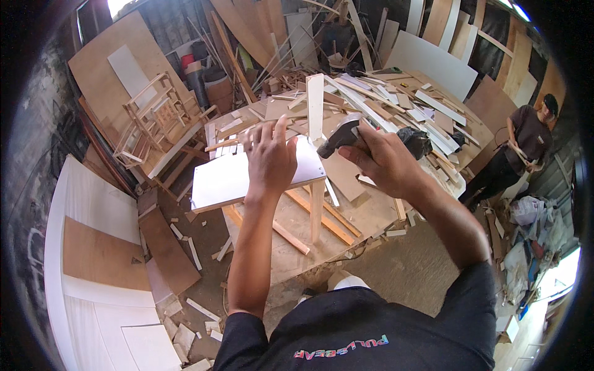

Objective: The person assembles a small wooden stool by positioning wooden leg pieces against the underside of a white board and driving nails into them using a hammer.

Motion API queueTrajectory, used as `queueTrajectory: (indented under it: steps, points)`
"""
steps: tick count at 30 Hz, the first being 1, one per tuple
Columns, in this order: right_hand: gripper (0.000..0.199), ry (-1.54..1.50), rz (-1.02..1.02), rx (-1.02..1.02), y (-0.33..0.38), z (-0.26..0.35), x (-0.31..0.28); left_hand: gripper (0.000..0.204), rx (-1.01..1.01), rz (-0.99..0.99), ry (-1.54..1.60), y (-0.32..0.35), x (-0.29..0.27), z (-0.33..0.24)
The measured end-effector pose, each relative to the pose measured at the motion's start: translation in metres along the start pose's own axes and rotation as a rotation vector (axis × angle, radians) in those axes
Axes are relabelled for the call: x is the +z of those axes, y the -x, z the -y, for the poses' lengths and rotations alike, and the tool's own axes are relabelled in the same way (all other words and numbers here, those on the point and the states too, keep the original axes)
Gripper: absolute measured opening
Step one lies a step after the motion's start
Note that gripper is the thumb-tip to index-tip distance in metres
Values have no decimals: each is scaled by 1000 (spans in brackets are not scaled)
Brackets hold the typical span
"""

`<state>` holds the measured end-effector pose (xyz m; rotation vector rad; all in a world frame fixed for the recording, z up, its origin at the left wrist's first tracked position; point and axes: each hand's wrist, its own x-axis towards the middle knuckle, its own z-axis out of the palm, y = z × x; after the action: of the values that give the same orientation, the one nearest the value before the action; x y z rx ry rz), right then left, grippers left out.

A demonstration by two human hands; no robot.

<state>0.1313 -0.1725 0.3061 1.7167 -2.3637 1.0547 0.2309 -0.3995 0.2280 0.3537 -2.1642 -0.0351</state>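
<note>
My left hand (270, 157) lies flat with fingers spread on a white board (226, 179) that rests on a wooden frame with a pale upright leg (316, 210). My right hand (380, 157) grips the dark handle of a hammer (337, 139), its metal head raised just above the board's right end. Another pale wooden post (315, 105) stands upright behind the board. Both of my forearms reach in from below over my black shirt.
A worktable (346, 210) behind carries a big heap of wood offcuts (396, 102). A wooden chair frame (154, 117) stands at left. White and brown panels (99, 260) lie on the floor at lower left. Another person (526, 148) stands at right handling a strip.
</note>
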Motion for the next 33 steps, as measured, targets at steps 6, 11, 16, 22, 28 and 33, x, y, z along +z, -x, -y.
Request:
queueTrajectory:
  steps: [6,11,16,22,28,33]
  points:
    - [41,-191,-169,85,21,-36,65,33,0,185,-58,29,-36,-27]
    - [37,-691,-218,477,40,-75,113,40,-40,199,-35,46,-20,-21]
    - [32,-655,-354,575,68,-144,171,36,-84,222,-141,49,-22,-36]
    - [53,-12,-22,429,118,-276,254,32,-112,165,-85,45,7,-53]
    - [61,53,269,460,121,-332,284,36,-276,242,-190,24,8,-77]
    - [64,88,236,407,127,-397,302,43,-356,348,-198,5,16,-84]
